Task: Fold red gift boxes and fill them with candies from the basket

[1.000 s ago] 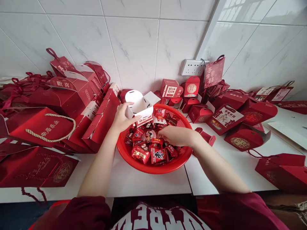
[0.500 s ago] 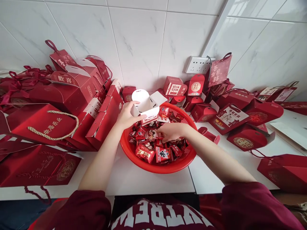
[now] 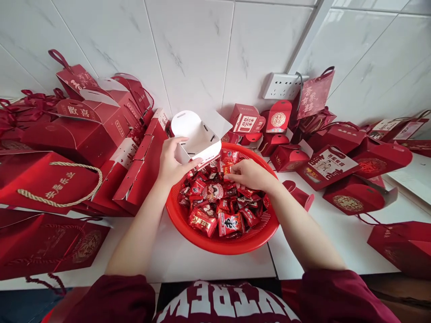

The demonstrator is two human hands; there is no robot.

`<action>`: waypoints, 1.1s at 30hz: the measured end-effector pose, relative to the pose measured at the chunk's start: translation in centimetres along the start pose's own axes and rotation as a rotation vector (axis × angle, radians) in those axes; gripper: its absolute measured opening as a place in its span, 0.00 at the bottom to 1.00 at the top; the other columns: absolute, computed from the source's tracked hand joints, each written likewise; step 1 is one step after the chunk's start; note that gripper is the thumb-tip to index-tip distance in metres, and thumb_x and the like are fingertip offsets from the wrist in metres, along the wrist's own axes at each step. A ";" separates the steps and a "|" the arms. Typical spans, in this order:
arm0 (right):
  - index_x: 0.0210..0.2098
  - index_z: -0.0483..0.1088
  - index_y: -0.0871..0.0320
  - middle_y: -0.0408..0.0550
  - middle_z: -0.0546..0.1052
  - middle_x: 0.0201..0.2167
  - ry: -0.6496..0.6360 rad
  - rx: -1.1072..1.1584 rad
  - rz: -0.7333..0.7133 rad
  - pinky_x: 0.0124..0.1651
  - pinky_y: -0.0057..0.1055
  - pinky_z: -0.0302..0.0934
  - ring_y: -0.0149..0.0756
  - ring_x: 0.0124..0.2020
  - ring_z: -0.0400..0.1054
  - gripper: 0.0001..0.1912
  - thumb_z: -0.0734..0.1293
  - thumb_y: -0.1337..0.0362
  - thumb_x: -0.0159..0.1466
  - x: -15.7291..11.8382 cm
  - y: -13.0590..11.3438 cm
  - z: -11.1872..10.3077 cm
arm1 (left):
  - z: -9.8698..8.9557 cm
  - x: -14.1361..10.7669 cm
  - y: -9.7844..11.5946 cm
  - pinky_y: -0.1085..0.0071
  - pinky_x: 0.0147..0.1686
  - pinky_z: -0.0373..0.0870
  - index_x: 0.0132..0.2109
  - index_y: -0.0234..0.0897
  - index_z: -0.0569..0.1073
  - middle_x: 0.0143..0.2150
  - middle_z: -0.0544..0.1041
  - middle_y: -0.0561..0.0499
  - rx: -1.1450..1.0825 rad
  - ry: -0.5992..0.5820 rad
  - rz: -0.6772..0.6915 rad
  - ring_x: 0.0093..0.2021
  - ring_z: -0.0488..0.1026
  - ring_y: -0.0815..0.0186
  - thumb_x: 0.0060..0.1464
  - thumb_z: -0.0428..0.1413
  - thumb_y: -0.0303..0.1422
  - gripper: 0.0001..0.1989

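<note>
My left hand grips the near left wall of a small open gift box. The box is white inside with dark slots, its flaps stand up, and it tilts over the far left rim of a red plastic basket. Wrapped candies, mostly red, are heaped in the basket. Over the heap's far right part, my right hand has its thumb and fingers pinched on a small red-and-yellow wrapped candy, partly covered by the fingertips.
Red gift boxes and a rope-handled bag crowd the left side. More red boxes stand at the right, with small ones behind the basket. A white power strip is on the tiled wall.
My right hand has lifted out of the candy heap and moved slightly away from me, a candy now at its fingertips. The box in my left hand has shifted left and shows more of its inside.
</note>
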State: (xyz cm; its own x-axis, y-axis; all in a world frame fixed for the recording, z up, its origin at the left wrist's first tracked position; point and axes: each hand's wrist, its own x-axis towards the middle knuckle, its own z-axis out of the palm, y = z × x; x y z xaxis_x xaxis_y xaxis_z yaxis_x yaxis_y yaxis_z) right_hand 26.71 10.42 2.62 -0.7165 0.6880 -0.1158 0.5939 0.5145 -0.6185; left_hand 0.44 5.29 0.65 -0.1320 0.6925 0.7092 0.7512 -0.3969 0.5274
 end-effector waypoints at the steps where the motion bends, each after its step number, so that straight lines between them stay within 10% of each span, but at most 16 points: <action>1: 0.19 0.63 0.56 0.42 0.76 0.18 0.031 -0.027 0.013 0.30 0.29 0.60 0.30 0.20 0.69 0.20 0.64 0.57 0.66 0.1 0.0 0.1 | 0.0 0.0 0.0 0.57 0.58 0.67 0.52 0.41 0.72 0.53 0.73 0.46 -0.001 -0.010 0.006 0.55 0.71 0.55 0.42 0.70 0.38 0.29; 5: 0.25 0.71 0.56 0.43 0.77 0.20 0.093 -0.112 0.039 0.36 0.31 0.62 0.33 0.24 0.71 0.16 0.62 0.62 0.68 0.5 0.1 0.8 | 0.1 0.0 0.1 0.57 0.57 0.67 0.52 0.41 0.72 0.53 0.73 0.46 -0.006 -0.035 0.025 0.55 0.70 0.55 0.42 0.70 0.38 0.30; 10: 0.58 0.68 0.55 0.42 0.81 0.28 0.172 -0.041 -0.006 0.40 0.32 0.64 0.33 0.28 0.73 0.19 0.56 0.65 0.71 0.6 -0.1 1.5 | 0.1 0.0 0.0 0.57 0.58 0.66 0.53 0.42 0.71 0.54 0.73 0.46 0.015 -0.028 0.021 0.56 0.70 0.55 0.41 0.71 0.38 0.31; 16: 0.44 0.75 0.58 0.48 0.81 0.39 -0.178 0.089 -0.294 0.47 0.32 0.64 0.34 0.40 0.75 0.12 0.60 0.63 0.70 0.5 -1.8 2.6 | 0.0 -0.1 0.6 0.56 0.59 0.66 0.53 0.43 0.70 0.54 0.72 0.46 0.042 -0.072 0.014 0.57 0.69 0.53 0.41 0.71 0.41 0.32; 20: 0.54 0.70 0.61 0.52 0.81 0.38 -0.409 0.022 -0.219 0.39 0.33 0.65 0.39 0.36 0.75 0.20 0.65 0.57 0.67 0.8 -3.5 4.6 | -0.1 -0.1 0.7 0.56 0.59 0.66 0.53 0.43 0.70 0.54 0.72 0.46 0.048 -0.088 0.009 0.57 0.68 0.53 0.42 0.71 0.42 0.32; 27: 0.71 0.50 0.60 0.51 0.80 0.41 -0.661 0.335 -0.187 0.36 0.28 0.68 0.35 0.35 0.75 0.45 0.70 0.74 0.57 2.6 -5.8 4.7 | -0.2 -0.2 0.4 0.56 0.59 0.65 0.54 0.43 0.70 0.55 0.71 0.46 0.032 -0.141 0.039 0.57 0.68 0.53 0.41 0.71 0.42 0.33; 33: 0.60 0.67 0.58 0.49 0.78 0.40 -0.647 0.606 -0.188 0.41 0.30 0.71 0.32 0.36 0.74 0.27 0.70 0.67 0.62 3.2 -4.6 2.8 | -0.2 -0.3 0.2 0.57 0.59 0.66 0.54 0.45 0.69 0.55 0.70 0.46 0.026 -0.155 0.013 0.58 0.67 0.54 0.41 0.71 0.44 0.34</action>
State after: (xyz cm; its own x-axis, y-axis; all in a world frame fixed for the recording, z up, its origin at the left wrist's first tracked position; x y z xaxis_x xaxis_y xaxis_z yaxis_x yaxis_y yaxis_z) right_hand 20.63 8.77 2.90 -0.9565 0.1034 -0.2727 0.2831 0.1052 -0.9533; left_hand 0.54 4.91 0.65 -0.0220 0.7730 0.6340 0.7690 -0.3922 0.5049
